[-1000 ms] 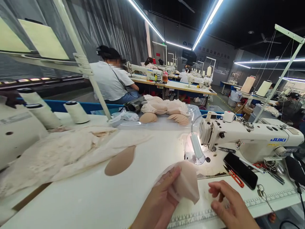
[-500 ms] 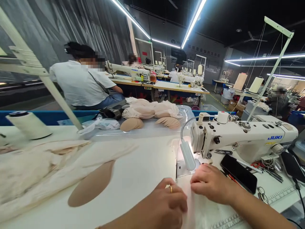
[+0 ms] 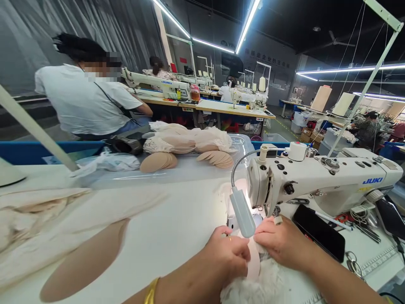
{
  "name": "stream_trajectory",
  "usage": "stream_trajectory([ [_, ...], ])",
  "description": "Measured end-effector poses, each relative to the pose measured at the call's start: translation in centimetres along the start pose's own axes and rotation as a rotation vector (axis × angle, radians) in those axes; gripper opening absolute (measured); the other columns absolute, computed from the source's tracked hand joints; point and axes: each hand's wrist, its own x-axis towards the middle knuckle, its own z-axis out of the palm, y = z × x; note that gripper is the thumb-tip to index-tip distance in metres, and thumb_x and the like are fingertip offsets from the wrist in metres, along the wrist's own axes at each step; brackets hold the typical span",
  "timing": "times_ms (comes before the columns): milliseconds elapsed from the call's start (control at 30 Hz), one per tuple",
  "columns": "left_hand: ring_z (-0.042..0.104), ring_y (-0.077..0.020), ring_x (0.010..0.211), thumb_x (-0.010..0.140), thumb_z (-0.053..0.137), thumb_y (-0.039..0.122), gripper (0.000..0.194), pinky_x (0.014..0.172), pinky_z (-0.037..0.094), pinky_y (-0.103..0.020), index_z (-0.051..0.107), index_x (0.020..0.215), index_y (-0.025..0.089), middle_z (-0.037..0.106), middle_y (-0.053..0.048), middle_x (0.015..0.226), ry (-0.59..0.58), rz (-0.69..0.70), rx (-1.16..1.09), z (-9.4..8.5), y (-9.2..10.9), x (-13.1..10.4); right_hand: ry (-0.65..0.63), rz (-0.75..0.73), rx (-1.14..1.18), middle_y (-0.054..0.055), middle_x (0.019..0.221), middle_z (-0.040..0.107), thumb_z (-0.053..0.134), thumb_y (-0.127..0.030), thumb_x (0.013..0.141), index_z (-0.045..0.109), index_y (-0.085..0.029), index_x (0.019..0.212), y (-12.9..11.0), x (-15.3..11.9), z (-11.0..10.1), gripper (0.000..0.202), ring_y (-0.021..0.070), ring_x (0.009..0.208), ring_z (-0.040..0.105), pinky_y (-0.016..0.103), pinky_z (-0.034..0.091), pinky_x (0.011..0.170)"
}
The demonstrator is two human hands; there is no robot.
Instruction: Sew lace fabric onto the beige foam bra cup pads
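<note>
Under the needle end of the white sewing machine [image 3: 329,177], both hands are on a pale pink piece with white lace [image 3: 256,285]. My left hand [image 3: 229,253], fingers curled, grips the piece at its left side. My right hand [image 3: 283,242] pinches its upper right edge close to the presser foot. A grey lamp head [image 3: 243,213] on a bendy neck hides part of the needle area and the fingertips. To the left, a beige oval pad [image 3: 87,264] lies beside cream fabric [image 3: 34,236].
Behind are stacked beige ovals [image 3: 158,161] and lace-edged cups [image 3: 190,139] on a clear plastic lid. A black phone [image 3: 319,232], scissors and a ruler lie right of my hands. A person in white [image 3: 85,99] sits ahead left.
The pink piece with lace has come into view between my hands. My left hand has moved up, nearer the lamp and needle area. The camera view has shifted slightly.
</note>
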Motion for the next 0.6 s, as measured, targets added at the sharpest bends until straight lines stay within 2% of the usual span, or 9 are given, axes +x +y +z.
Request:
stream_trajectory([
  [100,0.060,-0.0236,0.079,0.068,0.067,0.018,0.013,0.099,0.038,-0.041,0.072,0.075,0.028,0.080,0.001,0.095,0.051,0.003,0.012,0.5,-0.5,0.1,-0.015,0.035,-0.025,-0.001,0.096,0.077,0.055,-0.001,0.092,0.064,-0.022,0.087,0.1,0.1,0.1,0.024,0.0186,0.084,0.061,0.032,0.045,0.077],
  [267,0.060,-0.0259,0.081,0.065,0.069,0.018,0.017,0.095,0.039,-0.043,0.073,0.077,0.028,0.080,-0.001,0.098,0.065,0.002,-0.012,0.9,-1.3,0.2,-0.055,0.102,-0.026,0.001,0.093,0.075,0.053,0.002,0.088,0.064,-0.022,0.087,0.3,0.0,0.4,0.027,0.0188,0.081,0.060,0.031,0.044,0.074],
  [467,0.059,-0.0285,0.089,0.062,0.071,0.017,0.016,0.089,0.040,-0.041,0.073,0.074,0.028,0.079,-0.002,0.099,0.084,-0.014,0.004,1.0,-1.7,-0.1,-0.054,0.110,0.002,0.002,0.093,0.075,0.053,0.001,0.090,0.069,-0.024,0.096,0.1,0.0,0.2,0.031,0.0201,0.083,0.061,0.031,0.046,0.077],
  [600,0.061,-0.0283,0.091,0.063,0.068,0.017,0.019,0.085,0.039,-0.039,0.074,0.077,0.028,0.076,-0.001,0.099,0.081,-0.026,0.007,1.1,-2.0,-0.4,-0.044,0.107,-0.007,0.001,0.089,0.073,0.054,0.002,0.089,0.070,-0.025,0.094,0.1,0.0,0.1,0.032,0.0200,0.080,0.059,0.031,0.045,0.076],
])
